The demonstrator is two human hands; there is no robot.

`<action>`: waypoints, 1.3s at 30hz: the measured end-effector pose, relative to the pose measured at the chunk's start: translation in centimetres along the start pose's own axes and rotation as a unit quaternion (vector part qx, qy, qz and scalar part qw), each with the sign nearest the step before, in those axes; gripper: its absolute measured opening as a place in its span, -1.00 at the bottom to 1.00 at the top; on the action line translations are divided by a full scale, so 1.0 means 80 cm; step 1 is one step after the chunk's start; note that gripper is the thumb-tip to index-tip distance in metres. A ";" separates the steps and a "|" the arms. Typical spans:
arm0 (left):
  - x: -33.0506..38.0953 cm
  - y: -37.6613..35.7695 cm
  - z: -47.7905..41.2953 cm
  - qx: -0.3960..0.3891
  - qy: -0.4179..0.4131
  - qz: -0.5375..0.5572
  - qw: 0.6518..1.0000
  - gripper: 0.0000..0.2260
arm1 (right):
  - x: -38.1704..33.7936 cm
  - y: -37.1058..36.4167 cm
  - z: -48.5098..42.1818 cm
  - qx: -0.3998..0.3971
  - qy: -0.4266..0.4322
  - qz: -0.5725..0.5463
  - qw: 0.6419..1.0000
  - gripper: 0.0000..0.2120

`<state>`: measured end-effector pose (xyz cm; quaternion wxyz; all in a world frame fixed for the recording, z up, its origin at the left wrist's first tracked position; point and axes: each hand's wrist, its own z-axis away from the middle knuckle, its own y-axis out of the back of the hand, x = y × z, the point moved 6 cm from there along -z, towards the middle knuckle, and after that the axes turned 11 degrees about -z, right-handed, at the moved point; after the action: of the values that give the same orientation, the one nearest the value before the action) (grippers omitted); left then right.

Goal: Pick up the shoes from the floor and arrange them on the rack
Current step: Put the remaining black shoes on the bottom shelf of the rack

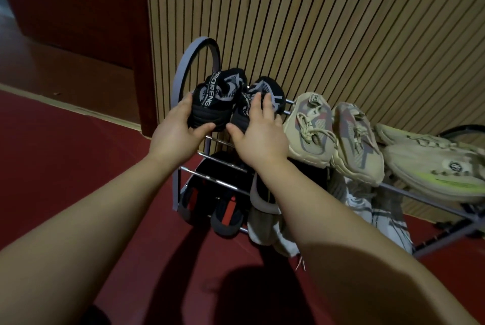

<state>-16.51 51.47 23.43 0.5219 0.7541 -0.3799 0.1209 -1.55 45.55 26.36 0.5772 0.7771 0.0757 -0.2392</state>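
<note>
Left hand (176, 127) clasping one black shoe (217, 99), thumb under sole | right hand (258, 132) fingers spread over second black shoe (265, 101) | both at rack (183, 80) top tier | right of fingers: two beige sneakers (312, 128), two pale sneakers (433, 167).

Two bare forearms, no sleeves, rings or watch

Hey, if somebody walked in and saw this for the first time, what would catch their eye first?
Probably the two hands at the centre: the left hand grips one black knit shoe and the right hand rests on its mate, both at the left end of the rack's top shelf. Next, the beige sneakers lined up to their right, against the slatted wooden wall.
</note>
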 end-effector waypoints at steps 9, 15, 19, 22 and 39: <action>-0.030 0.002 0.060 -0.010 0.025 0.005 1.000 -0.37 | -0.003 -0.032 0.054 0.055 0.064 -0.034 0.996 -0.23; -0.129 0.014 0.153 -0.035 0.146 -0.042 0.988 -0.35 | 0.001 -0.100 0.125 0.064 0.158 -0.009 0.985 -0.29; -0.208 0.008 0.221 -0.104 0.279 -0.074 0.952 -0.27 | 0.000 -0.164 0.163 -0.059 0.163 0.015 0.985 -0.26; -0.244 0.001 0.260 -0.206 0.314 -0.175 0.910 -0.22 | 0.000 -0.202 0.183 -0.105 0.154 0.016 0.982 -0.22; -0.292 -0.056 0.379 -0.571 -0.048 -0.441 0.690 -0.01 | 0.047 -0.277 0.239 -0.220 0.103 0.024 0.970 -0.17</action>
<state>-35.84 35.97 -6.14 0.8264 0.3957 -0.0238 -0.3998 -12.38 34.27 1.38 0.7284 0.6534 0.1669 -0.1211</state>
